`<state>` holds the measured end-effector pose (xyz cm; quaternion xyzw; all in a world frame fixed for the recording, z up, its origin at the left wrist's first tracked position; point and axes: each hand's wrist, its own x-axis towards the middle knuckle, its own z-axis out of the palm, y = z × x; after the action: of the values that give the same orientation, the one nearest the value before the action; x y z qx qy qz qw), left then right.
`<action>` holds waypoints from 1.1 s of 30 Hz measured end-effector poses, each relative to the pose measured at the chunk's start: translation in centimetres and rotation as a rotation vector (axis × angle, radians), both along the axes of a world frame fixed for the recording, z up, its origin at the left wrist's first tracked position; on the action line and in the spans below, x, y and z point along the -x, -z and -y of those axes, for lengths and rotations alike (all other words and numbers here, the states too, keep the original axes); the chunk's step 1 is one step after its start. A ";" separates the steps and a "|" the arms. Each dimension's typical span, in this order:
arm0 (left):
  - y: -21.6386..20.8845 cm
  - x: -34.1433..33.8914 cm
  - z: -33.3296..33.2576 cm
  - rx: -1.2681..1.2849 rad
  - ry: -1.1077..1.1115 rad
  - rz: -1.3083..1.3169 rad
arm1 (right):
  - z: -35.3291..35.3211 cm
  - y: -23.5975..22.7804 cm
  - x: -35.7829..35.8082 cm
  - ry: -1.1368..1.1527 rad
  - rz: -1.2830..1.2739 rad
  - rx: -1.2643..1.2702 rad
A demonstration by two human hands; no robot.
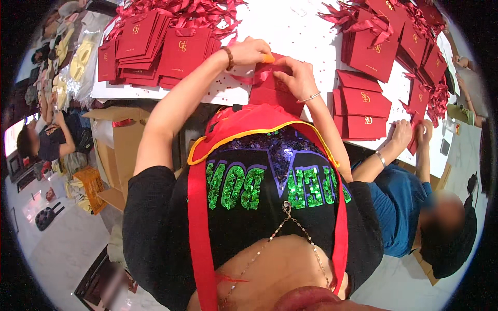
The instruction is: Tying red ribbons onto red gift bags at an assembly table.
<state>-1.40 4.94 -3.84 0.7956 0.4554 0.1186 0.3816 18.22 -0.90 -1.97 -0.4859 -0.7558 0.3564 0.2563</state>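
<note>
A red gift bag (276, 94) lies at the table's near edge, right in front of my body. My left hand (250, 53) is closed at the bag's top edge, with an orange finger cover at its fingertip and a beaded bracelet on the wrist. Just to the right, my right hand (298, 78) pinches a shiny red ribbon (257, 79) between thumb and forefinger. That ribbon loops across the bag's upper part and trails to the left. My fingers partly hide where ribbon and bag meet.
Stacked red bags (184, 54) with loose ribbons stand on the white table (280, 23) at left; more bags (363, 106) are at right. A co-worker (397, 199) handles a bag close by my right. An open cardboard box (127, 142) sits below the table's left edge.
</note>
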 end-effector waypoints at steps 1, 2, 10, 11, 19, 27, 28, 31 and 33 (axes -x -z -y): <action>-0.5 -0.3 -0.7 0.152 0.110 0.019 | 0.1 0.0 0.0 -0.009 0.015 -0.059; -0.6 -0.4 -1.4 0.300 0.217 0.035 | 0.1 0.1 0.0 -0.010 0.015 -0.063; -0.9 -1.4 -2.8 0.548 0.284 0.046 | 0.2 0.3 0.1 -0.039 0.084 -0.031; -0.6 -2.0 -2.4 0.501 0.199 0.084 | 0.1 0.3 0.0 -0.032 0.085 -0.028; 0.0 0.8 -5.0 -0.262 -0.215 -0.167 | -0.5 1.7 0.2 0.041 0.046 -0.047; -1.6 1.9 -3.1 -0.090 -0.357 -0.734 | -1.7 4.0 -0.7 0.100 0.096 0.052; -0.5 2.1 -3.1 -0.106 -0.369 -0.769 | -1.7 3.9 -0.5 0.098 0.096 0.051; 0.3 2.2 -3.4 -0.106 -0.454 -0.680 | -1.5 3.9 -0.5 0.085 0.112 0.069; -0.5 1.8 -3.1 -0.199 -0.450 -0.619 | -1.6 4.1 -0.6 0.123 0.029 0.112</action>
<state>-3.24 8.03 -3.36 0.7072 0.6981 -0.0027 0.1117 18.79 0.66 -6.06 -0.5502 -0.7071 0.3743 0.2392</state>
